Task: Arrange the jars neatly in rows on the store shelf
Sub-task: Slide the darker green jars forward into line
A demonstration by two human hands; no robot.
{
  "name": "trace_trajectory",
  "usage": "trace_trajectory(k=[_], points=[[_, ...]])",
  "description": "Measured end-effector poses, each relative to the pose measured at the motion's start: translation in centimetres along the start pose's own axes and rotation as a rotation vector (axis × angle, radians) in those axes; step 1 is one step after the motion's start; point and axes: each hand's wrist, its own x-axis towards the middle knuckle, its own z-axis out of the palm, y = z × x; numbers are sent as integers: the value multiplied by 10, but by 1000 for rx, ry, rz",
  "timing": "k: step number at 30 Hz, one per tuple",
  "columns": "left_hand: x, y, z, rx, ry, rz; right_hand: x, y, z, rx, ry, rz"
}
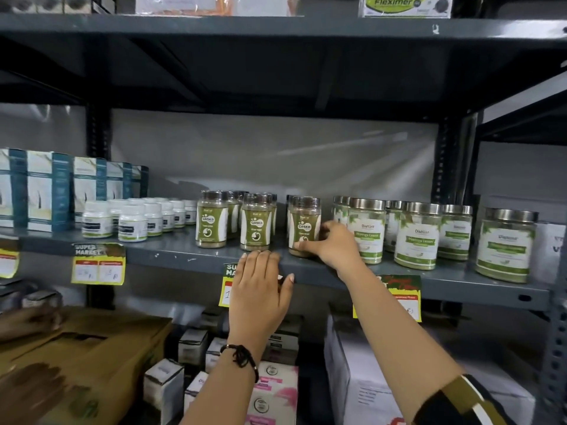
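Dim, cool light leaves the underside of the upper shelf (276,65) in deep shadow, glare streaks the plastic backing sheet (352,148) far right, and wide-angle edges bend and blur

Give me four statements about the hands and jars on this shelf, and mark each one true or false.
1. The right hand grips a Gaska jar at the shelf's front. True.
2. The left hand holds a jar. False: it rests empty on the shelf edge.
3. The steel-lidded jars stand right of the Gaska jars. True.
4. The small white bottles have toppled. False: they stand upright.
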Motion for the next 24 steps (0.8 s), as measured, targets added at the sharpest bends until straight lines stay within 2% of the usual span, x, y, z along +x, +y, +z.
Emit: trace_trajectory(k=[14, 24], points=[[0, 0, 1, -7, 3, -7, 0, -8, 5, -91, -80, 32], [0, 0, 0, -3, -16, -9, -1, -10, 4, -102, -67, 48]])
